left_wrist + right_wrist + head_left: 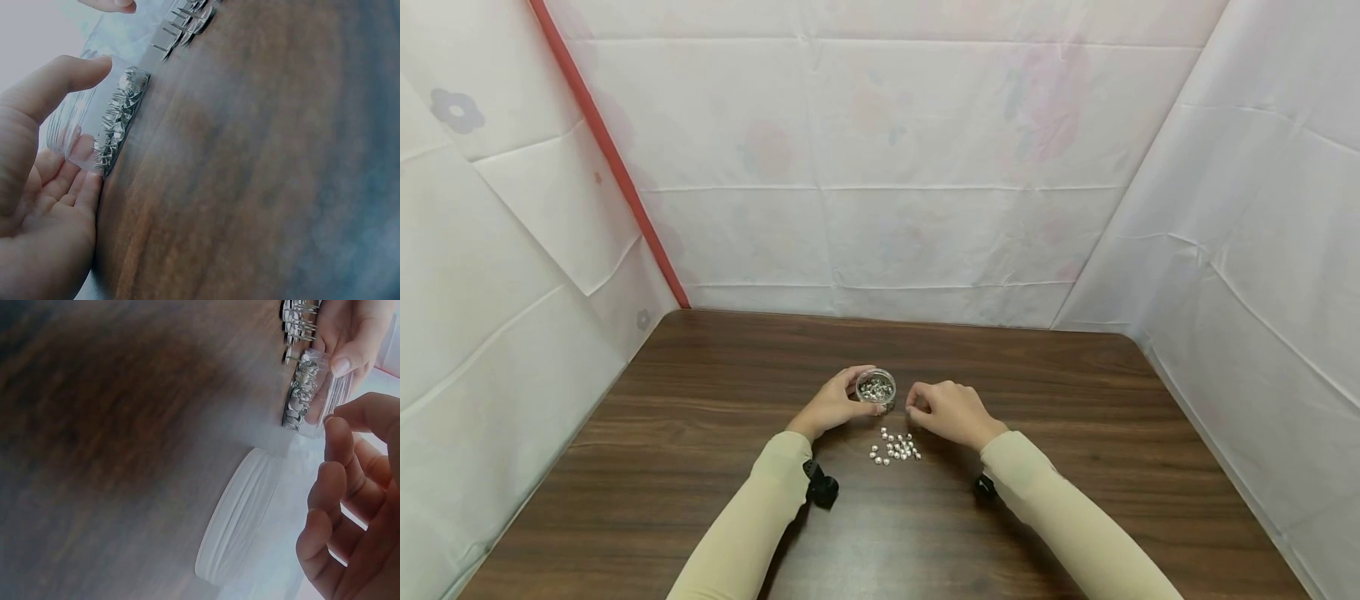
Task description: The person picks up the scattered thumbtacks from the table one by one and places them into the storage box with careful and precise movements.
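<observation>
My left hand (833, 405) holds a small clear round jar (887, 407) by its sides, thumb on the near side and fingers around the far side. Silver thumbtacks (119, 125) cover the bottom of the jar, which stands on the table without its lid. Just right of the jar is my right hand (953, 410), fingers curled, with thumb and index tips together. No object shows between those tips. Several loose thumbtacks (901, 448) lie in front of the jar, many with points up. In the right wrist view a clear lid (237, 519) sits below the right hand.
The dark wood table (700, 467) spreads around both hands. White patterned cloth (880, 167) hangs behind and along both sides, with a red strip (617, 167) at the back left corner. Black wrist cameras (823, 490) are strapped over the sleeves.
</observation>
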`<state>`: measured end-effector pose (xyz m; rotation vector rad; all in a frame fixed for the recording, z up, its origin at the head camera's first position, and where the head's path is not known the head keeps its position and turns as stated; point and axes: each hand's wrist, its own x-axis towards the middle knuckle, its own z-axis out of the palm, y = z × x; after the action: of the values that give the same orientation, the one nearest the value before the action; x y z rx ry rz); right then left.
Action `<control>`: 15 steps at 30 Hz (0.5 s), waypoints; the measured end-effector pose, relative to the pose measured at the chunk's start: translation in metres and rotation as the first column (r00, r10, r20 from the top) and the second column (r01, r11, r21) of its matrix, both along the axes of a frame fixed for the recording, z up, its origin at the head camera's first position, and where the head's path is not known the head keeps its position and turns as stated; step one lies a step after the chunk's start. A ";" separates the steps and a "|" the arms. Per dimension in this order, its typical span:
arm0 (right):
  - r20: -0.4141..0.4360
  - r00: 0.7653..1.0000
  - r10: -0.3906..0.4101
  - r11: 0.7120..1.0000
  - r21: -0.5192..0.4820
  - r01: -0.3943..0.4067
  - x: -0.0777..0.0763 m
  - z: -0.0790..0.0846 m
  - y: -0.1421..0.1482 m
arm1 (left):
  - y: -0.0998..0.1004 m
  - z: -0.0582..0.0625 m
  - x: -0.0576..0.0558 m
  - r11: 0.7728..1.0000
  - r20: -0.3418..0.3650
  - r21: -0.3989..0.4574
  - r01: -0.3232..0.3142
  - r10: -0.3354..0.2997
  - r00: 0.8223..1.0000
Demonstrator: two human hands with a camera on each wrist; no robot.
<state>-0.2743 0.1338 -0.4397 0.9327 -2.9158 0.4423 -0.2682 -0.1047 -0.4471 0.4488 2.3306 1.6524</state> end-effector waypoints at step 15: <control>0.020 0.994 0.112 0.992 0.054 -0.113 0.012 -0.004 0.003 | 0.001 -0.001 0.001 1.000 -0.007 0.001 -0.020 0.020 1.000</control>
<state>-0.2625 0.1371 -0.4437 1.1098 -2.9147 0.3792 -0.2671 -0.1038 -0.4479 0.4338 2.3475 1.6631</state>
